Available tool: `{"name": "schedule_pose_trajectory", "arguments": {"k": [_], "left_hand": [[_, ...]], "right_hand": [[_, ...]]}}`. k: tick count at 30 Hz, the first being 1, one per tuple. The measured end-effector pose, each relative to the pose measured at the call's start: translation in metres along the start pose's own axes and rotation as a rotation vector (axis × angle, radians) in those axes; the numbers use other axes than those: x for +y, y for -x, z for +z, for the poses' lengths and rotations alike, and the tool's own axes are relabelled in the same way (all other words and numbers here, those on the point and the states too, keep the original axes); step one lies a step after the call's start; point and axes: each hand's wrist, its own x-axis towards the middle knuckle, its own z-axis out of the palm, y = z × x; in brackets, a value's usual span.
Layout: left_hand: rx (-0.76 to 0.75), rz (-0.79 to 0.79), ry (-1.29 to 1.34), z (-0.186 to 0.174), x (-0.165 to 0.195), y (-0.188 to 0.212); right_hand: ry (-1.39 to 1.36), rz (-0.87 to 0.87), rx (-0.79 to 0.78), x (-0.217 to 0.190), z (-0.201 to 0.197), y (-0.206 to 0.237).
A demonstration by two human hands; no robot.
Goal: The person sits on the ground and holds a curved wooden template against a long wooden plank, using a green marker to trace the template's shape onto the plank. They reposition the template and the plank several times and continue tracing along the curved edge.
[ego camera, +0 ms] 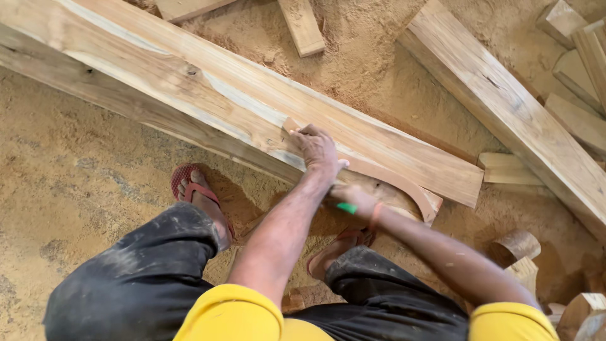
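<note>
Ground is loose sawdust [82, 164] all over, tan and uneven.

Long wide plank [208, 95] runs from upper left down to mid-right, pale with a grey-brown streak and a knot near its middle. A second heavy beam [505, 101] lies to the right of it, well apart and angled down toward the right edge. Short offcuts [302, 25] scattered at the top and along the right side; curved blocks [517, 246] piled at lower right.

Curved wooden piece [385, 177] lies on the plank's near edge, arching from the plank's middle down to its lower right end, flat against the board.

Person crouched over it: dark dusty trousers, yellow shirt, red sandals [196, 189] on the sawdust just below the plank.

Left hand [317, 150] pressed palm-down on the upper end of the curved piece, fingers spread flat, nothing gripped, just bearing on the wood.

Right hand [353, 199] closed around a green pencil [346, 208], only a short bit showing; hand sits at the inner edge of the curved piece, just below the left wrist. Tip contact with the wood hidden.
</note>
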Motion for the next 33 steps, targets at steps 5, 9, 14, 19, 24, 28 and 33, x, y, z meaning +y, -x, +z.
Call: {"name": "schedule_pose_trajectory", "arguments": {"k": [5, 9, 14, 19, 24, 28, 33], "left_hand": [[-0.105, 0.074, -0.108, -0.017, -0.015, -0.012], [-0.133, 0.046, -0.101, -0.024, -0.025, -0.031], [-0.154, 0.046, 0.046, -0.024, -0.038, -0.051], [-0.166, 0.072, 0.011, -0.018, -0.05, -0.062], [-0.169, 0.076, -0.008, -0.024, -0.059, -0.06], [-0.216, 0.106, -0.03, -0.028, -0.047, -0.05], [-0.242, 0.066, 0.051, -0.025, -0.025, -0.044]], "right_hand": [[-1.51, -0.023, 0.343, -0.056, 0.034, -0.08], [-1.228, -0.004, 0.606, -0.111, -0.004, -0.119], [-0.07, -0.069, 0.868, -0.145, -0.057, -0.131], [-0.016, -0.123, 0.88, -0.142, -0.061, -0.142], [-0.723, -0.065, 0.653, -0.129, -0.031, -0.13], [-0.838, -0.036, 0.473, -0.094, -0.012, -0.129], [-0.174, 0.103, 0.231, -0.043, 0.004, -0.108]]}}
